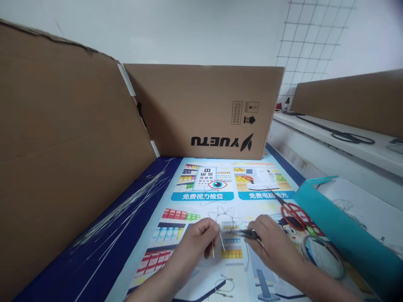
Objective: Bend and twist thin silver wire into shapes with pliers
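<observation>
My left hand (201,237) is closed in a pinch on a thin bent wire (222,242), with two straight ends pointing down below the fingers. Just beyond the fingertips, thin wire loops in a flower-like outline (231,220) show; whether they join the pinched wire I cannot tell. My right hand (273,241) is closed around small dark-handled pliers (247,234), their jaws pointing left toward the left hand. Below, another bent wire piece (225,286) lies on the printed sheet, and a faint looped one (213,197) lies farther back.
Red-handled scissors (296,214) and a wire coil (324,256) lie at the right, beside a teal box (341,226). Straight wires (126,209) lie along the left. Cardboard panels (195,105) stand at the back and left. Black scissors (349,136) rest on a white ledge.
</observation>
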The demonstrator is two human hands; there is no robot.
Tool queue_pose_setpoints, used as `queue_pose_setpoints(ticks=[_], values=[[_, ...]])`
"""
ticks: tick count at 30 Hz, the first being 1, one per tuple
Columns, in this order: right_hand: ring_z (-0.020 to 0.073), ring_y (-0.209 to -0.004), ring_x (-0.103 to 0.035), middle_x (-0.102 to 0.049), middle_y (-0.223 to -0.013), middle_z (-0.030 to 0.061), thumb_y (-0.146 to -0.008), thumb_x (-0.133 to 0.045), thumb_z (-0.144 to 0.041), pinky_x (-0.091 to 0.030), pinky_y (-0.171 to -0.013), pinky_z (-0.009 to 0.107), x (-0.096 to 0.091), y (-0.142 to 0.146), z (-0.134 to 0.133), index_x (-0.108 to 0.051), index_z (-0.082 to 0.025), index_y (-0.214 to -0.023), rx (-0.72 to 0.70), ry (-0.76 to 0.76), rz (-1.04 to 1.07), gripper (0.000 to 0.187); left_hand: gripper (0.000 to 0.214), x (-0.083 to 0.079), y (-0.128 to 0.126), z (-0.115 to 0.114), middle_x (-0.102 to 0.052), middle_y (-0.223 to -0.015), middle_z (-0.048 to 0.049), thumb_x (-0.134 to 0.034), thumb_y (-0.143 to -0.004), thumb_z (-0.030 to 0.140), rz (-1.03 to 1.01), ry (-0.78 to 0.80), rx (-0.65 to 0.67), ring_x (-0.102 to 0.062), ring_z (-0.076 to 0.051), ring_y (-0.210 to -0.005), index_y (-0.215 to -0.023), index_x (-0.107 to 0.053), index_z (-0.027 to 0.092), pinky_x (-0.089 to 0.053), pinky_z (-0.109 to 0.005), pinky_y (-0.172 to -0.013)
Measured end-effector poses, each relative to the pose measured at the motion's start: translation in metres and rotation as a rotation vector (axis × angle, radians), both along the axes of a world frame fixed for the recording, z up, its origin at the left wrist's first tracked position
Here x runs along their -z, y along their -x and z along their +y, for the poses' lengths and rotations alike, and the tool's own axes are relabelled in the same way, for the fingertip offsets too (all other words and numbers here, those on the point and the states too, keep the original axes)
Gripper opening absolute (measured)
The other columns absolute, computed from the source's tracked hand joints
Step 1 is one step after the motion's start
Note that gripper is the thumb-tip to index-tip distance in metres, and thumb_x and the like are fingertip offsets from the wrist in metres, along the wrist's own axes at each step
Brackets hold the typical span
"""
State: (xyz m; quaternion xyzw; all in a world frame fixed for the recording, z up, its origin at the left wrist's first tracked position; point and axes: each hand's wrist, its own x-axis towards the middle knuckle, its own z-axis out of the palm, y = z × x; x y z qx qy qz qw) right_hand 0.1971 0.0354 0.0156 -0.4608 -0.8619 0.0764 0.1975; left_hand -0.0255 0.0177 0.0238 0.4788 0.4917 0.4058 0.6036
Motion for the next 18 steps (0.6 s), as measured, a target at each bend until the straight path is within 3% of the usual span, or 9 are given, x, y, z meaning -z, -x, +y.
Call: queue_pose_setpoints(ticks=[4, 9, 18], values=[[0.022, -0.077, -0.044, -0.051, -0.079, 0.0063, -0.077, -0.055, -0.02, -0.033, -0.068, 0.035, 0.002, 0.001, -0.003, -0.058, -0.018, -0.086, -0.049, -0.326, -0.219, 0.01, 0.028, 0.001, -0.002, -0.003, -0.054, -0.057, 0.0022, -0.05, -0.081, 0.04, -0.128, 0.1, 0.04, -0.043, -0.007, -0.042, -0.066, -0.05, 0.017, -0.03, -0.02, -0.043], [0.0221, -0.076, -0.044, -0.053, -0.078, 0.0076, -0.08, -0.05, -0.016, -0.033, -0.068, 0.037, 0.002, -0.001, -0.004, -0.059, -0.016, -0.093, -0.106, -0.569, -0.288, 0.016, 0.028, 0.0, -0.006, -0.006, -0.056, -0.057, 0.0012, -0.051, -0.08, 0.041, -0.204, 0.164, 0.054, -0.044, -0.006, -0.04, -0.067, -0.05, 0.016, -0.03, -0.018, -0.04], [0.0219, -0.076, -0.046, -0.055, -0.077, 0.0071, -0.082, -0.048, -0.013, -0.033, -0.07, 0.038, -0.001, 0.002, -0.006, -0.06, -0.017, -0.093, -0.122, -0.641, -0.31, 0.017, 0.027, 0.002, -0.012, -0.01, -0.055, -0.056, 0.0011, -0.053, -0.079, 0.04, -0.249, 0.206, 0.035, -0.042, -0.005, -0.037, -0.067, -0.051, 0.016, -0.028, -0.017, -0.037]])
